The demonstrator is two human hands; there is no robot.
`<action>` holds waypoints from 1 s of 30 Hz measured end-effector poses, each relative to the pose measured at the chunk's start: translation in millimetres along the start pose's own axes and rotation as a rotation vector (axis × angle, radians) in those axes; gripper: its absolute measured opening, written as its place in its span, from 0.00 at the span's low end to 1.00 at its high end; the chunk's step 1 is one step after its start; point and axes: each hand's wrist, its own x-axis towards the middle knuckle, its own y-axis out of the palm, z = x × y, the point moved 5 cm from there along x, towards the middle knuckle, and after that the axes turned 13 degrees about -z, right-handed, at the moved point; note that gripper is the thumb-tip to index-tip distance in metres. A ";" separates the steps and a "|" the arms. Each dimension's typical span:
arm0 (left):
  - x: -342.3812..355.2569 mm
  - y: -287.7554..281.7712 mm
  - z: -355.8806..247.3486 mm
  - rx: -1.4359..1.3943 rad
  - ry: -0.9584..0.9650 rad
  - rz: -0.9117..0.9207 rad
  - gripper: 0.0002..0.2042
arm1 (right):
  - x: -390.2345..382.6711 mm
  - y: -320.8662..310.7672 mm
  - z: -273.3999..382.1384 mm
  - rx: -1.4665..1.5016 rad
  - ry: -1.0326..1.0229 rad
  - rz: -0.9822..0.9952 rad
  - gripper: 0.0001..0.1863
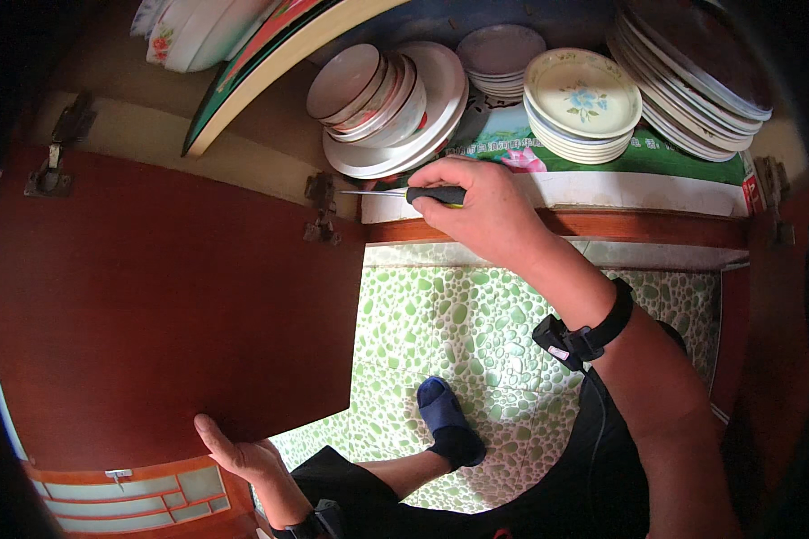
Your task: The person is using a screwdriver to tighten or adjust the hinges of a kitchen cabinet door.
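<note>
A screwdriver (436,195) with a dark handle sits pinched in the right hand (490,207), its shaft pointing left, the tip just beside a metal hinge (322,208); contact cannot be told. That hinge joins a reddish-brown cabinet door (171,296). The left hand (250,458) is at the door's lower edge, thumb extended, fingers hidden, so its grip cannot be told. Beyond the screwdriver stand stacked bowls (360,94) and flowered plates (584,94).
</note>
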 end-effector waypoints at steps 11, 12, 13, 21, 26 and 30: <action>-4.7 4.6 -3.9 0.082 -0.006 -0.100 0.36 | -1.9 12.9 -7.6 -0.018 0.029 0.065 0.13; -4.2 3.9 -3.2 0.082 -0.008 -0.102 0.36 | -2.0 13.1 -7.8 -0.017 0.025 0.060 0.13; -3.4 4.5 -3.5 0.089 0.016 -0.091 0.37 | -2.2 12.5 -7.7 -0.019 0.025 0.060 0.13; -2.4 3.9 -4.4 0.094 0.052 -0.083 0.39 | -2.7 12.0 -9.1 -0.012 0.036 0.052 0.13; -4.4 4.1 -5.8 0.087 0.049 -0.089 0.39 | -2.9 11.9 -8.7 -0.033 0.041 0.059 0.13; -4.7 6.4 -6.2 0.070 0.052 -0.092 0.38 | -4.0 11.7 -8.8 -0.021 0.020 0.053 0.13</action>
